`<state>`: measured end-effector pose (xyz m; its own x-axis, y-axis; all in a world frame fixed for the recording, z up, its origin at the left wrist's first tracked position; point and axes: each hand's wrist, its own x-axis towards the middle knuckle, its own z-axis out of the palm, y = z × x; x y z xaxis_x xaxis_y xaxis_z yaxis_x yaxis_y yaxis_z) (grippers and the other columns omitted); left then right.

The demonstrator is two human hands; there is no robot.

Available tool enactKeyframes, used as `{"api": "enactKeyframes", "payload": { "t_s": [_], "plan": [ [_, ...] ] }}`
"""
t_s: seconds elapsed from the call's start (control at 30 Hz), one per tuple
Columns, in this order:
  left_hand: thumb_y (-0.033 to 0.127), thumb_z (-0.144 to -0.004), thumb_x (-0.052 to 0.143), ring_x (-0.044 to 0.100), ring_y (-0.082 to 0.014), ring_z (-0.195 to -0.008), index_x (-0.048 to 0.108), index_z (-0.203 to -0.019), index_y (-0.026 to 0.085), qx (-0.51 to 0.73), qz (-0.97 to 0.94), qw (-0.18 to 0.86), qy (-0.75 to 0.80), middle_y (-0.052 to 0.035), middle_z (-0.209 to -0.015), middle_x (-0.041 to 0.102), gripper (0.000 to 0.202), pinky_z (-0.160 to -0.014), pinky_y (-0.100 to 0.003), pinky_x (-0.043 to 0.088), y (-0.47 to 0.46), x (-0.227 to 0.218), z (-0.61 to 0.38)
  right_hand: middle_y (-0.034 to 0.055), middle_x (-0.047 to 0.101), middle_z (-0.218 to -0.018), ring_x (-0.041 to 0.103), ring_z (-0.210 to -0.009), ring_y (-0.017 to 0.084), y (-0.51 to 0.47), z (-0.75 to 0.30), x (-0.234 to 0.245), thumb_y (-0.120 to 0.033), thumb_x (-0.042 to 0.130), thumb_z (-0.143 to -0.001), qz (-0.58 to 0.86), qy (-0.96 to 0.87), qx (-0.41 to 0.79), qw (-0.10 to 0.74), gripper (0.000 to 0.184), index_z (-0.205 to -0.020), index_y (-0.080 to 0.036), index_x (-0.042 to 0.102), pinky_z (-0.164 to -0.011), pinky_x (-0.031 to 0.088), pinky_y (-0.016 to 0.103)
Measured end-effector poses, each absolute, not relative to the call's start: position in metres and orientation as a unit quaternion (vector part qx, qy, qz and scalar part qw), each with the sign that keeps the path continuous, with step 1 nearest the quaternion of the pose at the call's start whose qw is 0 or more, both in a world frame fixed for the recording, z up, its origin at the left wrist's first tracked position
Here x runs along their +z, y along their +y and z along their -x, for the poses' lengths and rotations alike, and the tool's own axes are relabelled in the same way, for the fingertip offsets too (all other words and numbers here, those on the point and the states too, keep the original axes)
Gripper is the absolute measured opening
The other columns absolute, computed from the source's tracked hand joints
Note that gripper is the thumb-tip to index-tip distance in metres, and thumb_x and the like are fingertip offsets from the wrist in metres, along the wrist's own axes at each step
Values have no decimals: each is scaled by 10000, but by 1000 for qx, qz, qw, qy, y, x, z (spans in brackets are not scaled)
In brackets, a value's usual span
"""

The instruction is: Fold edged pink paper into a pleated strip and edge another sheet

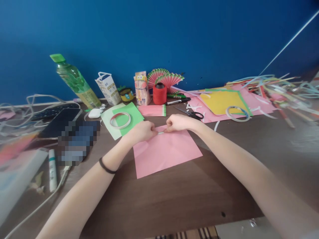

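Observation:
A pink sheet of paper (166, 149) lies on the desk in front of me. At its far edge my left hand (146, 131) and my right hand (178, 122) are close together, fingers pinched. A short whitish strip of tape (160, 132) runs between their fingertips, against the paper. The fingers hide the ends of the strip. Left of the hands, a roll of tape (128, 121) rests on a green sheet (134, 113). Just beyond the hands lies a pleated pink paper strip with a green edge (152, 111). Black-handled scissors (196, 115) lie beyond my right hand.
A green bottle (78, 83), a carton (108, 89) and a red thread spool (159, 94) stand along the blue wall. To the right are yellow paper (219, 102), another tape roll (238, 119) and a pile of sticks. Phone, cable (42, 205) and marker (52, 171) lie left.

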<state>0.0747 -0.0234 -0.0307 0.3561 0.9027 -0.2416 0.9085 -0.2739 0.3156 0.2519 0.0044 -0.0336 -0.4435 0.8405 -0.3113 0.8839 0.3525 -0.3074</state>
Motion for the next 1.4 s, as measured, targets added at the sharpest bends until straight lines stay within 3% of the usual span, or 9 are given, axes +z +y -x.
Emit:
{"api": "enactKeyframes", "payload": {
  "t_s": [0.67, 1.1, 1.2, 1.3, 1.4],
  "plan": [
    [356, -680, 487, 429, -118, -531, 438, -559, 189, -36, -801, 231, 552, 29, -534, 448, 212, -496, -248, 279, -18, -28, -62, -18, 510, -572, 446, -531, 107, 7, -257, -32, -442, 590, -651, -497, 830, -248, 43, 283, -562, -184, 512, -482, 274, 238],
    [428, -659, 530, 483, -149, -530, 505, -554, 189, -117, -797, 200, 557, 10, -524, 505, 262, -489, -258, 293, -19, -17, -42, -5, 524, -571, 474, -554, 128, -1, -252, -28, -460, 580, -651, -500, 834, -218, 79, 295, -563, -189, 503, -488, 273, 251],
    [430, -720, 464, 532, -182, -610, 552, -635, 191, -76, -786, 142, 597, -19, -621, 570, 269, -520, -268, 323, -18, -9, -37, -6, 538, -587, 483, -564, 129, -4, -248, -29, -454, 577, -657, -498, 836, -215, 79, 287, -570, -192, 499, -495, 277, 250],
    [323, -787, 358, 565, -241, -772, 576, -834, 172, -10, -745, 52, 665, -88, -832, 623, 269, -603, -305, 361, -13, 2, -28, -9, 529, -581, 476, -558, 124, -5, -246, -31, -439, 571, -662, -487, 842, -220, 75, 286, -559, -190, 474, -490, 269, 248],
    [291, -798, 342, 574, -266, -840, 572, -908, 163, 5, -691, -5, 722, -118, -918, 635, 286, -645, -319, 388, -7, 5, -15, -13, 503, -566, 453, -534, 115, -5, -245, -32, -418, 558, -666, -470, 850, -228, 67, 278, -552, -188, 450, -480, 256, 247]
  ]
}}
